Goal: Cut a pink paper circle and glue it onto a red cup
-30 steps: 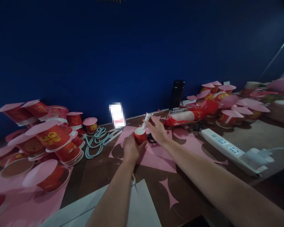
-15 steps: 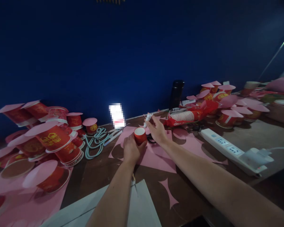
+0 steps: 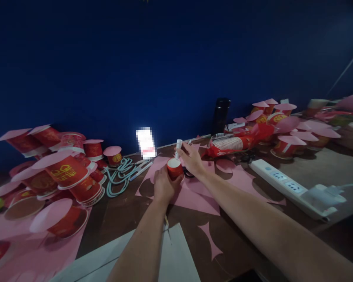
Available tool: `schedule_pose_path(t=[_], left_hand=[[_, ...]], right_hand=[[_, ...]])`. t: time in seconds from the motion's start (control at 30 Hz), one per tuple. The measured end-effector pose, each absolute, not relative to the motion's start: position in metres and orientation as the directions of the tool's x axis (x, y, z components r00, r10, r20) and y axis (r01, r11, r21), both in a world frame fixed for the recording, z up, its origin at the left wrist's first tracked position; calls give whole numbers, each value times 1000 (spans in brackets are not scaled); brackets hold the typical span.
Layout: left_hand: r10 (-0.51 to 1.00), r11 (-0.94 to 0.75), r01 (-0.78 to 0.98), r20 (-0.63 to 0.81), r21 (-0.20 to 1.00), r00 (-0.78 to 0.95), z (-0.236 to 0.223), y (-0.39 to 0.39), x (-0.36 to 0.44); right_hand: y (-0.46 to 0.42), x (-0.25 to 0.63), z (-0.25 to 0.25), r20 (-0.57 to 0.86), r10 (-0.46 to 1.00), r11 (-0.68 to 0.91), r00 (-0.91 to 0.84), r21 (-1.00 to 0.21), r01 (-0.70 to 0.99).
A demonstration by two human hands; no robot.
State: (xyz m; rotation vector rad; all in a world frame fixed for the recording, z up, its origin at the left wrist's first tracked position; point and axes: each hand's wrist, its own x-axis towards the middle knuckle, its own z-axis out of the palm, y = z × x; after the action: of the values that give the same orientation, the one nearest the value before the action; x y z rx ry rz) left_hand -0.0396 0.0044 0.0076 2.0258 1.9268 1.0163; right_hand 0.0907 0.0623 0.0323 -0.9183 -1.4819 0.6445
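My left hand (image 3: pixel 164 184) is wrapped round a small red paper cup (image 3: pixel 175 170), whose pale round end faces up. In my right hand (image 3: pixel 191 158) the fingers pinch a white glue stick (image 3: pixel 179 148). It stands nearly upright, its lower end at the cup's pale face, on the far right side of the rim; whether it presses there is hard to tell. Beneath both hands lies a pink paper sheet (image 3: pixel 200 199) with round pieces cut out. Something black and looped (image 3: pixel 189 172), partly hidden, rests just right of the cup.
Red cups topped with pink discs (image 3: pixel 66 168) are piled on the left, more (image 3: pixel 288 145) at the right. A coiled pale cable (image 3: pixel 117 188), a lit phone (image 3: pixel 146 143), a black flask (image 3: pixel 221 117), a bagged cup stack (image 3: pixel 231 145) and a power strip (image 3: pixel 285 184) surround the sheet.
My right hand drew the glue stick slightly up and right off the cup, then brought it back left to the cup's pale face, now more upright. My left hand keeps its hold.
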Motion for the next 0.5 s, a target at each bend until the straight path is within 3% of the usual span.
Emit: schedule_pose_path(t=[0.17, 0.27, 0.37, 0.5], left_hand=[[944, -150, 807, 326, 571, -56, 10, 2, -39], [941, -151, 799, 333, 582, -65, 10, 1, -38], [936, -153, 788, 343, 596, -77, 10, 1, -36], [934, -163, 785, 351, 598, -74, 10, 1, -35]], right_hand=[[67, 97, 31, 512, 855, 485, 81, -846, 224], [68, 98, 32, 483, 870, 469, 97, -873, 137], [68, 96, 35, 476, 877, 475, 62, -879, 40], [65, 91, 36, 493, 869, 494, -43, -868, 44]])
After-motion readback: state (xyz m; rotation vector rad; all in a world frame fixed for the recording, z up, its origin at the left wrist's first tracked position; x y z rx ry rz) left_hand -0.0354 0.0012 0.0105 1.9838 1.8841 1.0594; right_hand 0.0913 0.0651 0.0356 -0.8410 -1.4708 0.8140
